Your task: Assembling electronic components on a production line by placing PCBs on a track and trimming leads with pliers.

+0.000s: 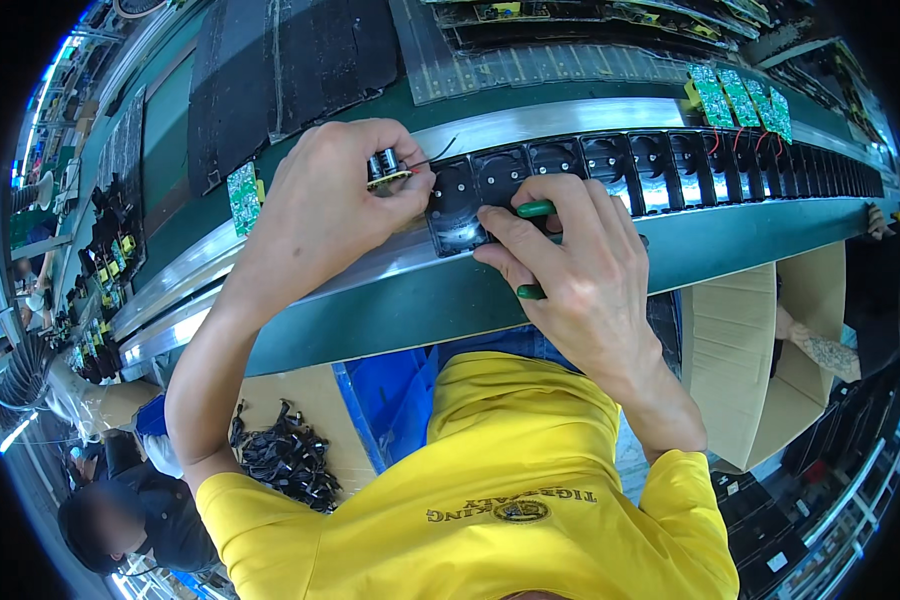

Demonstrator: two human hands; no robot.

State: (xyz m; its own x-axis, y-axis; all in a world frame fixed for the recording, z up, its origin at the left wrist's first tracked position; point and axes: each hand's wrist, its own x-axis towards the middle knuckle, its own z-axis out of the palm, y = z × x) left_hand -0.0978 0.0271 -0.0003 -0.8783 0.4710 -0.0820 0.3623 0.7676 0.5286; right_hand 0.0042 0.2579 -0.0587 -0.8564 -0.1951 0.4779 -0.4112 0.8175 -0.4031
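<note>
My left hand (pixel 335 190) pinches a small circuit board (pixel 390 178) with dark cylindrical capacitors above the near end of a row of black plastic housings. A dark wire (pixel 443 150) sticks out from beside the board. My right hand (pixel 580 255) is closed around green-handled pliers (pixel 536 208); their jaws are hidden by the hand. Its thumb and forefinger are at the edge of the nearest black housing (pixel 457 212), close to the second housing (pixel 500 170). Several more housings stretch away to the right along the metal rail.
Green circuit boards with red wires (pixel 740 100) stand behind the row; another green board (pixel 243 198) stands left of my left wrist. A cardboard box (pixel 735 350) is at the right, with another person's arm (pixel 820 345) by it. Black connectors (pixel 288 460) lie piled at the lower left.
</note>
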